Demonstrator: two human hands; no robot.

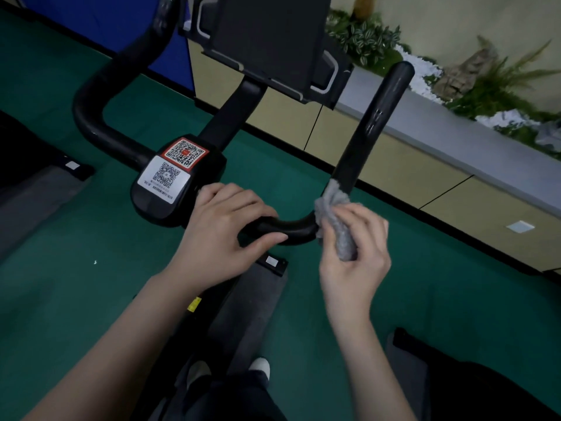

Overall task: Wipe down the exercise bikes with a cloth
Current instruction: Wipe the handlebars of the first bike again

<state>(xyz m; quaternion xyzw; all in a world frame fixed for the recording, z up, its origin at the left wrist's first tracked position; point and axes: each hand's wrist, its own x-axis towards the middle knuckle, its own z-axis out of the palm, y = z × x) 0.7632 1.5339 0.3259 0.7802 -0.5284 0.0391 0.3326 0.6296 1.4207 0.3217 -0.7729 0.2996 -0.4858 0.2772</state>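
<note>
A black exercise bike fills the middle of the head view, with curved handlebars (373, 126) and a centre block (173, 177) carrying two QR-code stickers. A dark console screen (267, 38) stands above it. My left hand (224, 235) grips the handlebar just right of the centre block. My right hand (355, 253) holds a grey fluffy cloth (334, 220) wrapped around the bend of the right handlebar, where the bar turns upward. Part of the cloth is hidden inside my fingers.
Green floor (76, 284) surrounds the bike. A low beige wall (394, 165) with a grey ledge runs diagonally behind, topped with plants (364, 38) and rocks. Dark parts of other machines sit at the left edge (27, 165) and bottom right (455, 384). My feet (259, 364) show below.
</note>
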